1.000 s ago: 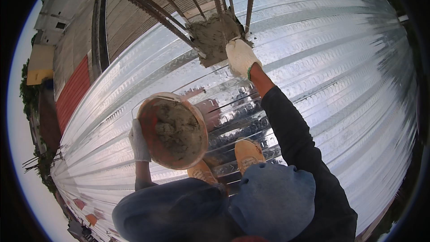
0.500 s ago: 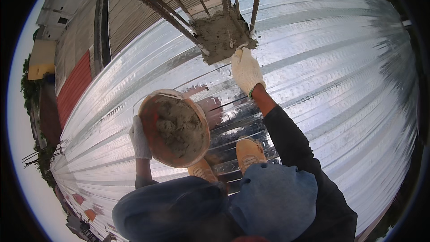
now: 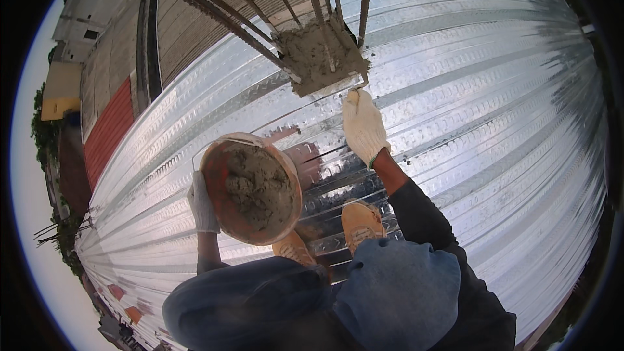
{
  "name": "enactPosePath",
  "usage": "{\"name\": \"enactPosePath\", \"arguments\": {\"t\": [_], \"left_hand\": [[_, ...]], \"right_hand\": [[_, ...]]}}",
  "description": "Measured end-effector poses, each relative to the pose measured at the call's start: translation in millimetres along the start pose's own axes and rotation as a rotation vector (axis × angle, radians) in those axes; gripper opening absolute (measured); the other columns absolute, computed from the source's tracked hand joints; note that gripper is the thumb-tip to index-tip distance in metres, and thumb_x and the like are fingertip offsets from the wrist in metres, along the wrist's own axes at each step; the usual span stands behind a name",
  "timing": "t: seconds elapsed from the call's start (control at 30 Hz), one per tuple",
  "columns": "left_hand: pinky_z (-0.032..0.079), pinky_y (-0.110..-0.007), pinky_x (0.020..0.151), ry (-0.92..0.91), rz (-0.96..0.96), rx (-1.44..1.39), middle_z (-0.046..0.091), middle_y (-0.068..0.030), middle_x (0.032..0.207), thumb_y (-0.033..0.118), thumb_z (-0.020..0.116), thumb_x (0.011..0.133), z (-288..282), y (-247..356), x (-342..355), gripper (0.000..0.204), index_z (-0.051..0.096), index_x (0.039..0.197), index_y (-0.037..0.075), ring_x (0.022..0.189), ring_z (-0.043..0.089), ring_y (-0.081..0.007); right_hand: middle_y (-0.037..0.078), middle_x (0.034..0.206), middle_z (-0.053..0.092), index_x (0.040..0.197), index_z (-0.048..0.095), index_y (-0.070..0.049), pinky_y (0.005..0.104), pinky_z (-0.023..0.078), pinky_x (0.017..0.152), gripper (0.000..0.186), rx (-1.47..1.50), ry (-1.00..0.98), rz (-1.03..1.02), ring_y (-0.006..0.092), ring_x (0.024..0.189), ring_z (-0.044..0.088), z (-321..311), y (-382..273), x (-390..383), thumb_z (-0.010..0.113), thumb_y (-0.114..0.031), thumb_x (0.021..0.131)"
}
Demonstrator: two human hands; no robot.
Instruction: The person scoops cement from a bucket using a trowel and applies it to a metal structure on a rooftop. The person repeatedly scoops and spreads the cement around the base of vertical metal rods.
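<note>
My left hand [image 3: 202, 204], in a pale knit glove, grips the left rim of a bucket [image 3: 298, 182]. Grey wet mortar [image 3: 257, 185] lies inside it, and a thin wire handle rests over its far side. In a white knit glove, my right hand [image 3: 364, 123] is closed around the handle of a trowel [image 3: 364, 80]. Only a bent metal neck shows beyond the fingers, and its blade cannot be made out. The trowel is at the near right corner of a square patch of grey mortar [image 3: 312, 58]. Several steel bars stand up out of that patch.
Ribbed shiny metal sheeting [image 3: 468, 123] spreads all round, with small mortar crumbs near the patch. Ribbed rebars [image 3: 366, 6] rise toward me at the far side. My tan shoes [image 3: 361, 222] stand close to the bucket. Beyond the sheet's left edge lies a red roof [image 3: 109, 133].
My right hand has drawn back toward me and slightly right with the trowel, baring more of the patch's near right corner. My left hand and the bucket have hardly moved.
</note>
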State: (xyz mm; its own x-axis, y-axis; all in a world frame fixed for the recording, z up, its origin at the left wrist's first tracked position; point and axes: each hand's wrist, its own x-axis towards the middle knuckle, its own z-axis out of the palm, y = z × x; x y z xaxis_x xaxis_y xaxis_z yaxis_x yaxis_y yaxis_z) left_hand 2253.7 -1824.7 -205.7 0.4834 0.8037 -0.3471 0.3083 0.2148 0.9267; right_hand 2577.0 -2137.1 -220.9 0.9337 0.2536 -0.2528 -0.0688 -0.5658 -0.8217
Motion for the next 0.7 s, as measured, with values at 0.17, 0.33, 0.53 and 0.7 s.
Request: {"name": "enactPosePath", "arguments": {"t": [0.17, 0.33, 0.53, 0.7], "left_hand": [[0.059, -0.033, 0.090, -0.005, -0.004, -0.055, 0.079, -0.0074, 0.119, 0.047, 0.061, 0.118, 17, 9, -8, 0.052, 0.077, 0.126, -0.002, 0.102, 0.070, -0.0139], [0.060, -0.032, 0.089, -0.023, -0.006, -0.041, 0.079, -0.0060, 0.117, 0.046, 0.061, 0.118, 13, 10, -8, 0.050, 0.077, 0.124, -0.001, 0.101, 0.070, -0.0126], [0.059, -0.031, 0.086, -0.025, 0.017, -0.032, 0.079, -0.0040, 0.113, 0.045, 0.062, 0.118, 11, 3, -2, 0.048, 0.078, 0.121, 0.001, 0.099, 0.070, -0.0113], [0.059, -0.031, 0.086, -0.017, 0.004, -0.035, 0.079, -0.0043, 0.115, 0.047, 0.062, 0.118, 10, 5, -5, 0.049, 0.077, 0.123, 0.000, 0.100, 0.070, -0.0114]], "right_hand": [[0.041, 0.113, 0.072, 0.126, 0.059, 0.004, 0.0682, 0.050, 0.096, 0.045, -0.058, -0.003, 0.043, 0.0617, 0.112, 0.067, 7, 3, 26, 0.044, -0.038, 0.115], [0.037, 0.116, 0.074, 0.126, 0.060, 0.002, 0.0663, 0.052, 0.098, 0.042, -0.070, 0.021, 0.039, 0.0583, 0.115, 0.069, 13, -7, 40, 0.050, -0.036, 0.113], [0.036, 0.118, 0.075, 0.130, 0.059, 0.001, 0.0648, 0.054, 0.098, 0.041, -0.059, 0.047, 0.013, 0.0571, 0.116, 0.069, 20, -10, 60, 0.054, -0.035, 0.112], [0.037, 0.117, 0.073, 0.129, 0.058, 0.001, 0.0658, 0.052, 0.096, 0.040, -0.014, 0.051, 0.000, 0.0592, 0.115, 0.067, 22, -15, 30, 0.053, -0.035, 0.113]]}}
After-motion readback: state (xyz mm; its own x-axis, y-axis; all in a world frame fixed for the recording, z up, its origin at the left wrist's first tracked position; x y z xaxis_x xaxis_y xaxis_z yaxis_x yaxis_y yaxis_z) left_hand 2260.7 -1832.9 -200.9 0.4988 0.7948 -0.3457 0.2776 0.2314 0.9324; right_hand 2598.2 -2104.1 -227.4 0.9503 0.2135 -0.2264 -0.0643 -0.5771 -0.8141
